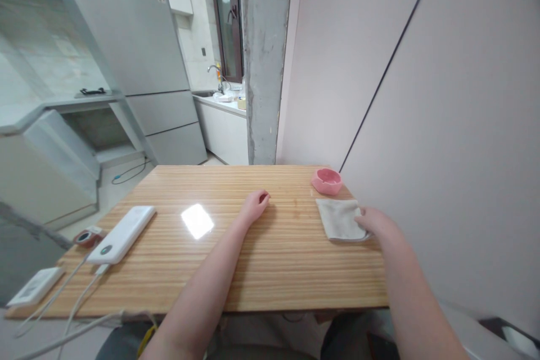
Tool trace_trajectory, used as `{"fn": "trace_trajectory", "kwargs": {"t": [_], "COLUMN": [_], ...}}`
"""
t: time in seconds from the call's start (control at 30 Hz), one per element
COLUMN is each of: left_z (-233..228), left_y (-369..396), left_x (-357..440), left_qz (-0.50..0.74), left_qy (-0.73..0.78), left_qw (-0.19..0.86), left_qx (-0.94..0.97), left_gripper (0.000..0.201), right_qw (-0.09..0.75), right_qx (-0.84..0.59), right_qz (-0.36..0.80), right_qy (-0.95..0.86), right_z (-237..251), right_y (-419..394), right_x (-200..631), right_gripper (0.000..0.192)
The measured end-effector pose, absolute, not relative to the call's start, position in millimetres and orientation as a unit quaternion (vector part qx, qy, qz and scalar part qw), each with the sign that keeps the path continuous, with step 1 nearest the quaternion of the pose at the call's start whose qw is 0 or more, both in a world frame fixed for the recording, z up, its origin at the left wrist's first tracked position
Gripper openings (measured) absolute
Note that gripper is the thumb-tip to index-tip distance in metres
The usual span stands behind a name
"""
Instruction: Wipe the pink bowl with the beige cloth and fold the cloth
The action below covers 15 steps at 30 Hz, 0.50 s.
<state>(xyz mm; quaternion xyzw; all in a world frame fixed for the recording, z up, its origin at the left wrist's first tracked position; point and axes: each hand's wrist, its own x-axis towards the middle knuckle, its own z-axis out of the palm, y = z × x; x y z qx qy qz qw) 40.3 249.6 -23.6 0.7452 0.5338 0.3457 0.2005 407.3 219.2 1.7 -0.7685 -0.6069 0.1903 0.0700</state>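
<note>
Loosely curled, the left hand (254, 206) is rested on the bare wood of the table (261, 270), with nothing held in it. At the table's right edge, the right hand (375, 224) is laid on the near right corner of a folded cloth (340, 219); whether the corner is pinched cannot be told. A pink bowl (327, 180) is set just behind the cloth. Open tabletop is left between the hands.
</note>
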Motion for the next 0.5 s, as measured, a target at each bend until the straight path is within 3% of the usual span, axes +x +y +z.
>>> {"fn": "trace_trajectory", "kwargs": {"t": [0.1, 0.23, 0.4, 0.5], "left_z": [-24.2, -24.1, -20.8, -20.2], "left_y": [249.2, 248.0, 243.7, 242.6], "left_x": [41.1, 40.4, 43.3, 45.5], "left_qz": [0.343, 0.332, 0.284, 0.261], "left_qy": [0.536, 0.54, 0.531, 0.537], "left_qw": [0.207, 0.214, 0.208, 0.199], "left_qx": [0.744, 0.743, 0.771, 0.777], "left_gripper": [0.024, 0.023, 0.022, 0.026], "right_qw": [0.082, 0.196, 0.318, 0.364], "right_qx": [-0.797, -0.777, -0.484, -0.413], "right_qz": [0.127, -0.01, 0.23, 0.312], "right_qy": [-0.585, -0.599, -0.782, -0.775], "right_z": [7.0, 25.6, 19.3, -7.5], "right_y": [213.9, 218.8, 241.1, 251.1], "right_x": [398.2, 331.2, 209.8, 163.8], "right_gripper": [0.029, 0.044, 0.044, 0.038]}}
